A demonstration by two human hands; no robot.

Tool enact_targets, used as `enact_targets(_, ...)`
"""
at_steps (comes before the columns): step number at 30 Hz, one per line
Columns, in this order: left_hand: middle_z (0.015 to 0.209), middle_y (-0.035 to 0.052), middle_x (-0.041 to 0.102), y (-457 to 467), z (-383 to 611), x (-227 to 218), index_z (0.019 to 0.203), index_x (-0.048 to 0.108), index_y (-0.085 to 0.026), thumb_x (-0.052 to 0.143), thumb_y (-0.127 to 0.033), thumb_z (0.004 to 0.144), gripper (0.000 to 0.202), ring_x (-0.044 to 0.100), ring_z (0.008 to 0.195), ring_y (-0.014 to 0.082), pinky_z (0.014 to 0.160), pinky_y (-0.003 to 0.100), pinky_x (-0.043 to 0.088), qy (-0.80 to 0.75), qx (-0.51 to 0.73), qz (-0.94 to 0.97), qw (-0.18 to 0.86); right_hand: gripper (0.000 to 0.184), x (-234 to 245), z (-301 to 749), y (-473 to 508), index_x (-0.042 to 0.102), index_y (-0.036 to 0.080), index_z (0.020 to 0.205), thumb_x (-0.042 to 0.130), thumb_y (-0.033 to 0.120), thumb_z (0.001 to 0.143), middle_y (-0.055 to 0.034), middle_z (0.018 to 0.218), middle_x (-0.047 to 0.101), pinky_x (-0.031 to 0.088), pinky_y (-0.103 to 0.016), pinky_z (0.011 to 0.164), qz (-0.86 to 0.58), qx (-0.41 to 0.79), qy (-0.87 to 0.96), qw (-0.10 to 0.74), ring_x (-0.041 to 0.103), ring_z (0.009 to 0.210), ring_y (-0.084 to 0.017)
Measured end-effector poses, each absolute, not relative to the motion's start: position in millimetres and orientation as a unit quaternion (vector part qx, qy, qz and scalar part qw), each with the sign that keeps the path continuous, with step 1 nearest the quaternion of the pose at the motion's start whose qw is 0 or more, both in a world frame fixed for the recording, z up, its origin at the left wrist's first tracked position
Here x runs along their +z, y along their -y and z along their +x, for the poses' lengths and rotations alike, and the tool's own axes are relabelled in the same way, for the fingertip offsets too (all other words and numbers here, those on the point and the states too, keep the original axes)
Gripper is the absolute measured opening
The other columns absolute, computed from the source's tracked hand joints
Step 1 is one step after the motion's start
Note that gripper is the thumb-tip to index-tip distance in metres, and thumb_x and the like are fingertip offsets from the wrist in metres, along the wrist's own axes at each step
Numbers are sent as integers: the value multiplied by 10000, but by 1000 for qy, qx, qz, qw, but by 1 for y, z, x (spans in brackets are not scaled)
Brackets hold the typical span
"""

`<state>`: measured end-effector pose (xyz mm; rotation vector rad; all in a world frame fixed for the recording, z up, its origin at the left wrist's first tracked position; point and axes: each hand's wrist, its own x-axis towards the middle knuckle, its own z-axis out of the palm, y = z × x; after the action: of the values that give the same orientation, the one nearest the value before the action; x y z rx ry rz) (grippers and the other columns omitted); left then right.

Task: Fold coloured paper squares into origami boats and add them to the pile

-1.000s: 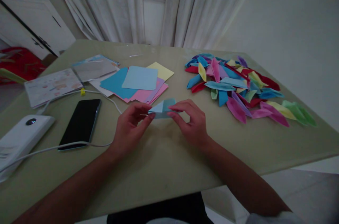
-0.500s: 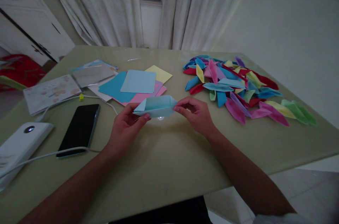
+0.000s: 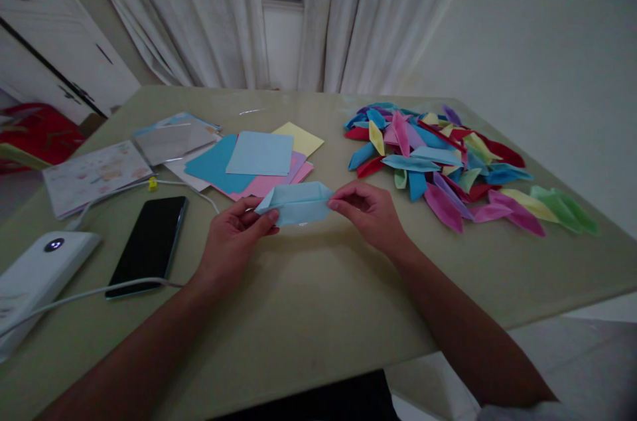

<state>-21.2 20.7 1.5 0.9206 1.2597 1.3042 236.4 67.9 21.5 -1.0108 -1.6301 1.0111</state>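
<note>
A light blue folded paper boat point(image 3: 298, 203) is held above the table between my two hands. My left hand point(image 3: 241, 225) grips its left end, thumb on the near side and fingers behind. At its right tip, my right hand point(image 3: 365, 208) pinches the paper between thumb and fingertips. The boat's near side faces me, and little of its inside shows. Just beyond it lie loose square paper sheets point(image 3: 259, 153) in light blue, darker blue, pink, purple and yellow.
Many folded paper boats point(image 3: 423, 154) in mixed colours are heaped at the right of the table point(image 3: 318, 315). On the left are a phone point(image 3: 149, 242), a white power bank point(image 3: 44, 281) with a cable point(image 3: 129, 283), and a patterned card point(image 3: 99, 172).
The paper boat has tipped so its inside shows less and its near side shows more. Both hands keep their hold, almost in the same place.
</note>
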Motion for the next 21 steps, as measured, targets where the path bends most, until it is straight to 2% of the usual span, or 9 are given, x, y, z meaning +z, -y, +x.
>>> enact_targets(3, 842, 21, 829, -20, -20, 5, 1090, 673, -219, 975, -386, 722, 504, 784, 719, 201, 709, 331, 669, -529, 548, 403, 508, 168, 22, 237, -68, 791, 208, 872, 876, 353, 878, -28, 842, 773, 577, -303, 713, -415, 426, 665, 452, 699, 750, -170)
enact_targets(6, 899, 9, 828, -18, -20, 10, 1132, 622, -248, 953, -346, 739, 523, 787, 715, 194, 689, 311, 648, -518, 572, 448, 451, 177, 21, 237, -68, 780, 203, 874, 865, 358, 886, -26, 839, 758, 570, -296, 707, -413, 438, 667, 439, 691, 750, -164)
enact_targets(11, 814, 12, 773, -15, -22, 14, 1061, 742, -218, 876, -417, 834, 330, 745, 703, 180, 645, 269, 579, -521, 541, 535, 387, 230, 19, 239, -70, 768, 203, 905, 890, 392, 855, -33, 872, 753, 584, -306, 722, -413, 443, 654, 453, 696, 766, -168)
enact_targets(14, 874, 30, 783, -16, -23, 14, 1063, 781, -220, 873, -463, 834, 346, 723, 712, 182, 636, 272, 568, -534, 527, 534, 390, 244, 19, 240, -71, 781, 207, 944, 885, 409, 857, -42, 903, 766, 596, -318, 742, -410, 444, 659, 448, 706, 793, -179)
enact_targets(19, 932, 43, 790, -20, -24, 12, 1048, 836, -220, 864, -488, 832, 345, 613, 599, 136, 529, 245, 479, -545, 489, 561, 386, 185, 19, 241, -71, 796, 209, 1003, 830, 368, 913, -48, 949, 777, 595, -318, 769, -392, 443, 684, 427, 715, 825, -179)
enact_targets(21, 940, 56, 797, -20, -25, 11, 1014, 852, -217, 812, -504, 883, 318, 655, 665, 167, 562, 259, 504, -541, 484, 576, 376, 168, 19, 241, -71, 791, 206, 1027, 814, 340, 928, -46, 963, 771, 587, -305, 770, -386, 439, 692, 423, 710, 829, -169)
